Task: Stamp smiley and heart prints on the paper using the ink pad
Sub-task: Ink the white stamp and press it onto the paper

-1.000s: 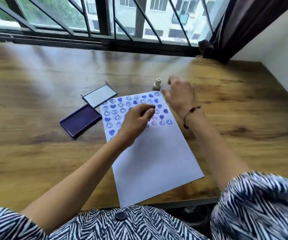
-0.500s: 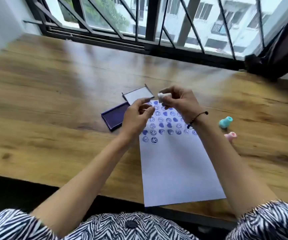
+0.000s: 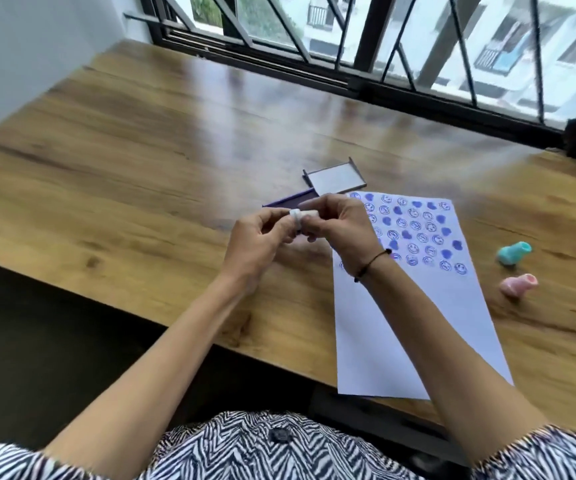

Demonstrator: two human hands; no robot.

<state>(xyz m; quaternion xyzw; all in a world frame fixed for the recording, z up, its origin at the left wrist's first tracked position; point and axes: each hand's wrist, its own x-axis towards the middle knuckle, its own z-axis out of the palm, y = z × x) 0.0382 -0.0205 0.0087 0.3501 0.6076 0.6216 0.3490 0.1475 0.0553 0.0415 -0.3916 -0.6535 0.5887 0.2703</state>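
Note:
A white sheet of paper (image 3: 414,327) lies on the wooden table (image 3: 148,174), its far half covered with blue smiley and heart prints. My left hand (image 3: 258,244) and my right hand (image 3: 338,226) meet just left of the paper, both pinching a small pale stamp (image 3: 302,215) held sideways between their fingertips. The purple ink pad (image 3: 288,205) lies open behind my hands, mostly hidden by them. Its lid (image 3: 335,180) rests beyond it, inner side up.
A teal stamp (image 3: 513,256) and a pink stamp (image 3: 518,286) lie on their sides on the table right of the paper. A barred window runs along the table's far edge. The table's near edge cuts diagonally under my left forearm.
My right hand picked up the pale stamp from beyond the paper and brought it to my left hand. Both hands now hold it left of the paper. The camera swung left.

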